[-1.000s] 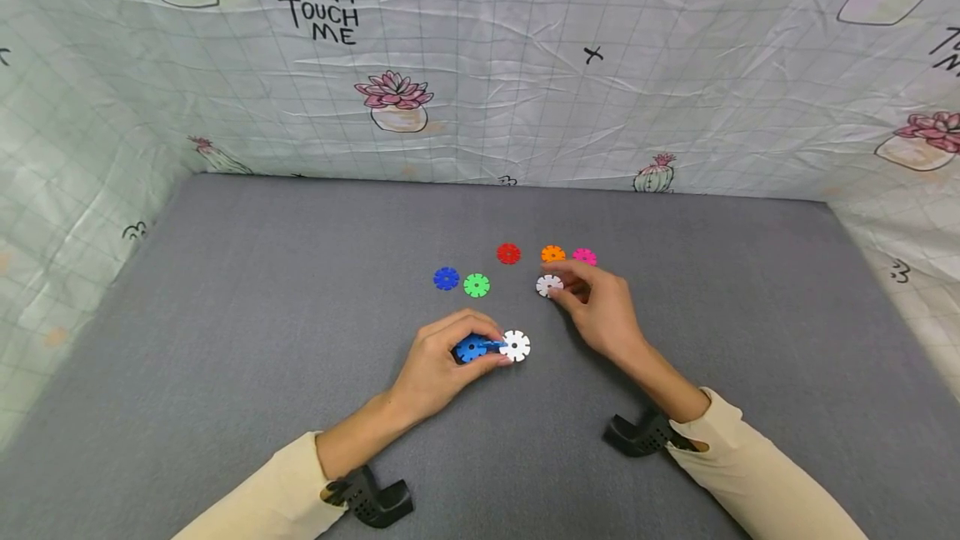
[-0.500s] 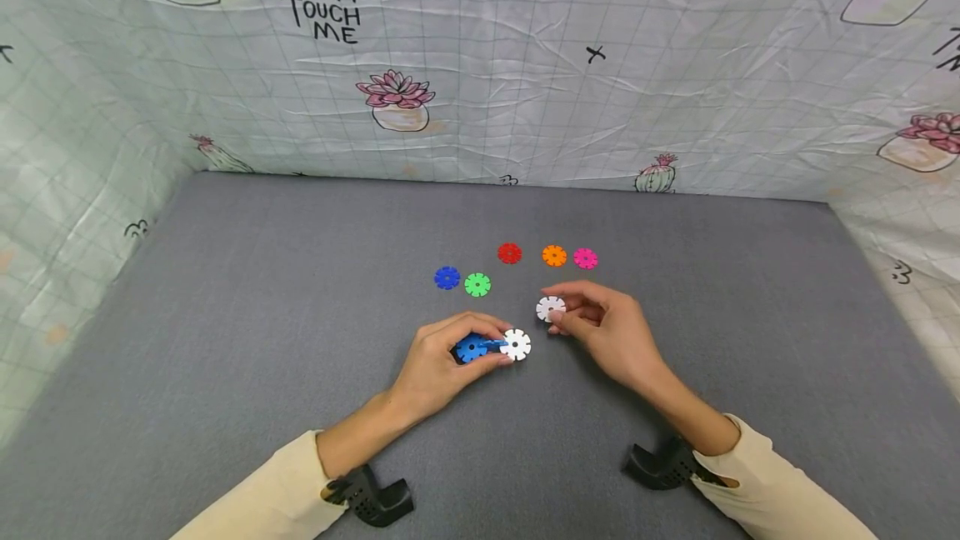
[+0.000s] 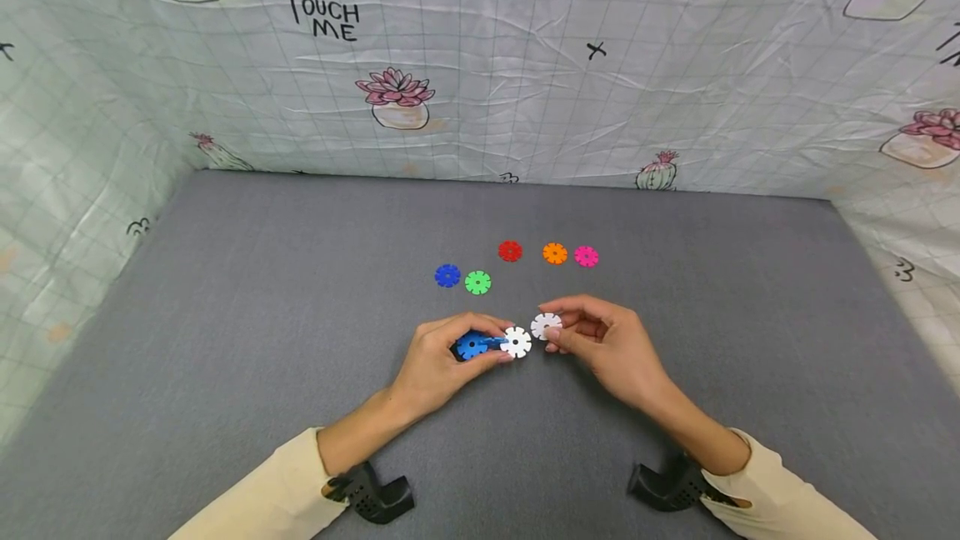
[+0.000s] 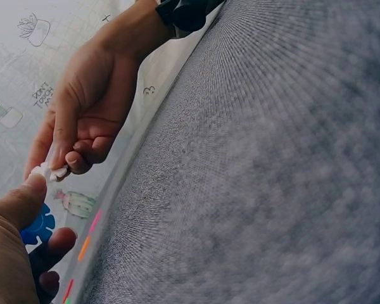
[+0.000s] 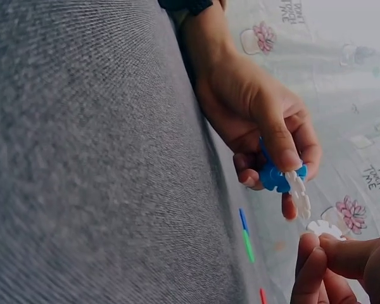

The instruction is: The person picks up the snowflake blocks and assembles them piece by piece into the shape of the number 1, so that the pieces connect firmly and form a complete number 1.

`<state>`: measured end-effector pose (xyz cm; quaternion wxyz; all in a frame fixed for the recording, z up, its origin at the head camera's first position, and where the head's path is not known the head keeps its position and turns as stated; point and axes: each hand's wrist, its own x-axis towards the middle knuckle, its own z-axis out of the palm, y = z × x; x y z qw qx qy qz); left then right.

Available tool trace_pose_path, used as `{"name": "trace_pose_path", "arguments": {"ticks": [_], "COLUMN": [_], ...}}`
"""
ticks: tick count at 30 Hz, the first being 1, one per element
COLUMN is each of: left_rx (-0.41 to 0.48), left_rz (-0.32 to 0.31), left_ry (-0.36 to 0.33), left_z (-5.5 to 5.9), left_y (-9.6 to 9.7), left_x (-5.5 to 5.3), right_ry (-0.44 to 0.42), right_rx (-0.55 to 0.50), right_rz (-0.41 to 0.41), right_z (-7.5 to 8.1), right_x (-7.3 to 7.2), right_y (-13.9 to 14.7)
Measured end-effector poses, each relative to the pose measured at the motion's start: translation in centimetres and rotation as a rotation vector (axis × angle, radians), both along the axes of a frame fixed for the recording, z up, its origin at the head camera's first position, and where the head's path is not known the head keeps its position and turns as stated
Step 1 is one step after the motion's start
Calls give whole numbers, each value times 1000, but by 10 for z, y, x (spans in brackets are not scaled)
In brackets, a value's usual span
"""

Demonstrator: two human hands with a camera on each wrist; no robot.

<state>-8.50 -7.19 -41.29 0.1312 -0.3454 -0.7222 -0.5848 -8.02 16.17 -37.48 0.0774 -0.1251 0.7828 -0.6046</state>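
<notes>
In the head view my left hand (image 3: pixel 431 365) grips a small joined piece of notched plastic discs. Its blue discs (image 3: pixel 471 346) sit within the curl of the fingers, and a white disc (image 3: pixel 516 342) sticks out on the right. My right hand (image 3: pixel 615 352) pinches a second white notched disc (image 3: pixel 545 326) between thumb and fingers. That disc is just right of the first one, their rims very close. In the right wrist view the joined white disc (image 5: pixel 297 195) stands edge-on from the blue disc (image 5: pixel 276 178), near the loose white disc (image 5: pixel 325 229).
Farther back on the grey table (image 3: pixel 300 290) lie flat notched discs: dark blue (image 3: pixel 447 276), green (image 3: pixel 477 282), red (image 3: pixel 510 251), orange (image 3: pixel 555 253) and pink (image 3: pixel 587 257). A printed white cloth (image 3: pixel 495 57) hangs behind the table and along both sides.
My right hand has drawn the white disc back from near the orange and pink discs, bringing it beside the joined piece. The left hand has stayed almost still.
</notes>
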Motion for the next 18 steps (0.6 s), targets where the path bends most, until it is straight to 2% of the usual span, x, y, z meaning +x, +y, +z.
{"name": "trace_pose_path", "arguments": {"ticks": [5,18], "left_rx": [10,19], "left_rz": [3,20], "left_ry": [3,-2], "left_z": [1,0], "left_y": [0,0], "left_x": [0,0], "right_ry": [-16,10], "right_rx": [-21,-72], "right_rz": [14,8], "right_z": [-2,-6], "right_x": [2,4], "right_y": [-1,-3]}}
